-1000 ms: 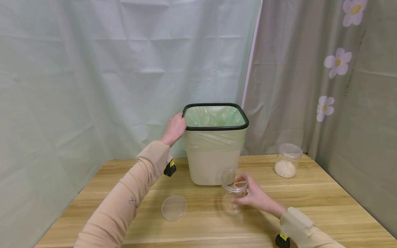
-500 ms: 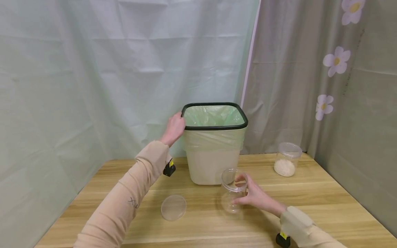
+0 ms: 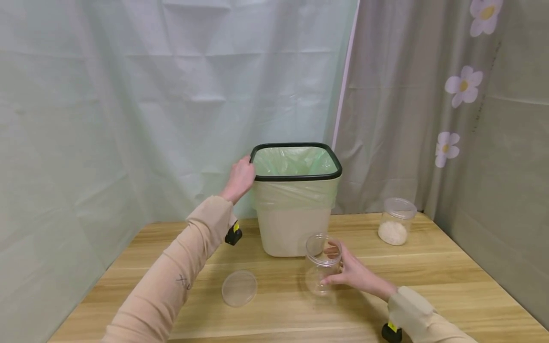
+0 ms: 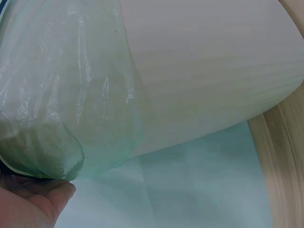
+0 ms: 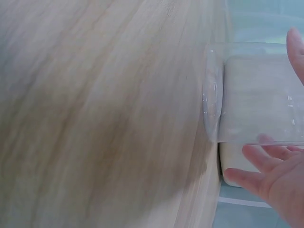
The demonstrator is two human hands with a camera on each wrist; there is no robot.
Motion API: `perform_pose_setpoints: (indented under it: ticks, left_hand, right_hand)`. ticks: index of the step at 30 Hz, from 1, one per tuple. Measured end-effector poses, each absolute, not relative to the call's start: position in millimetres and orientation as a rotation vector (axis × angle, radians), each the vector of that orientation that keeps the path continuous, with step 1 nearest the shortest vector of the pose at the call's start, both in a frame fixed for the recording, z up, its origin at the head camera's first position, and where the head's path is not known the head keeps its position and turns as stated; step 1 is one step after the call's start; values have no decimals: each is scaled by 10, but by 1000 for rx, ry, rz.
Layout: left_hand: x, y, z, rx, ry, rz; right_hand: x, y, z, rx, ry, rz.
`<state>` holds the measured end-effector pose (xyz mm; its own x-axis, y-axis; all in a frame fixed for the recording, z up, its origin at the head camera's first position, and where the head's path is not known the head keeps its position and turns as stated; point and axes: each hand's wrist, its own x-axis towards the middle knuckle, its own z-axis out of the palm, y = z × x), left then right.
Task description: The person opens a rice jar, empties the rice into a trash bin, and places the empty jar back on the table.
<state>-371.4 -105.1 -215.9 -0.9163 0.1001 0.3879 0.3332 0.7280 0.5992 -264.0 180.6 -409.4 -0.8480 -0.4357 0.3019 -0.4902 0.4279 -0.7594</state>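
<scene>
A pale trash can (image 3: 293, 233) with a black rim and a light green bag (image 3: 296, 162) stands upright at the table's back. My left hand (image 3: 241, 178) grips the rim at its left side; in the left wrist view its curled fingers (image 4: 54, 194) lie against the rim's edge, below the bag's fold. In front of the can, a clear plastic jar (image 3: 315, 271) without a lid stands upright with nothing visible inside. My right hand (image 3: 358, 274) holds it from the right, thumb on the near side and fingers behind. The right wrist view shows the jar (image 5: 256, 95) between thumb and fingers.
A clear round lid (image 3: 239, 288) lies flat on the wooden table (image 3: 266, 324), left of the jar. At the back right stands a lidded jar (image 3: 394, 231) partly filled with white grains. Curtains (image 3: 193, 95) hang behind and at the sides.
The view shifts very slightly. Both hands keep their holds on the rim and the jar, and nothing else visibly moves.
</scene>
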Motion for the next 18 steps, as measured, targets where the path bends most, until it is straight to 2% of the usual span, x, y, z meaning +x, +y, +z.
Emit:
perform_pose_setpoints:
  ticks: [18]
  left_hand:
    - [-3710, -1049, -2171, -336, -2595, -1012]
  right_hand:
    - [-2616, 2058, -4054, 874, -2684, 1380]
